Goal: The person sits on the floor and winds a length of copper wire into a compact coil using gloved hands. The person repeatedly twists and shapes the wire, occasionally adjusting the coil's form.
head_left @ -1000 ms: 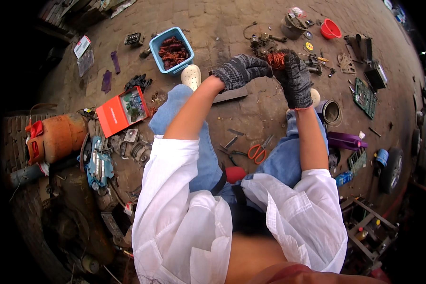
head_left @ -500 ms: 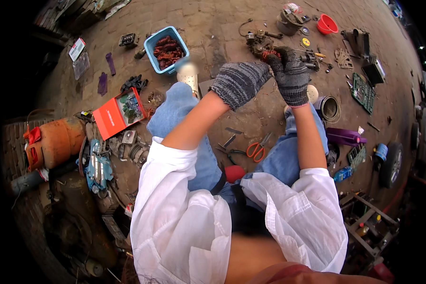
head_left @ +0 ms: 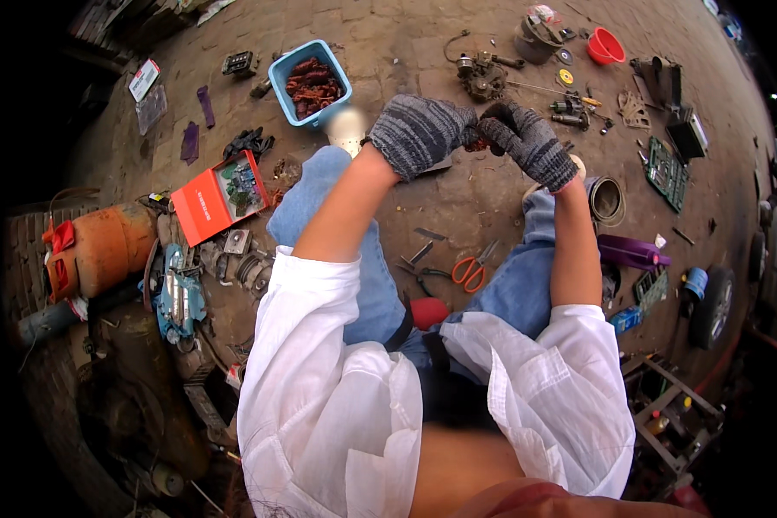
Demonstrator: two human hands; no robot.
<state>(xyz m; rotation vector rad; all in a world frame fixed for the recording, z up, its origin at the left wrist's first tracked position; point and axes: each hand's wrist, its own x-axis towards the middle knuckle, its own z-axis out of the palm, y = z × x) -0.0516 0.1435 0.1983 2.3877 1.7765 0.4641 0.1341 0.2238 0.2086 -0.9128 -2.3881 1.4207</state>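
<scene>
My left hand and my right hand wear grey and black striped knit gloves and meet in front of me, fingers closed. Between their fingertips is a small reddish-brown clump of wire, mostly hidden by the gloves. Left of my hands, a blue plastic bin holds several reddish-brown wire bundles of similar colour. A greasy metal machine part lies on the ground beyond my right hand. Orange-handled scissors lie between my knees.
A red box with small parts lies open at left, near an orange gas cylinder. At right are a metal cylinder, a green tool case and a purple container. A red bowl and dark bucket stand far right.
Both hands have shifted left and slightly nearer, and their fingertips have come closer together. The reddish-brown clump has moved with them, uncovering more of the machine part behind.
</scene>
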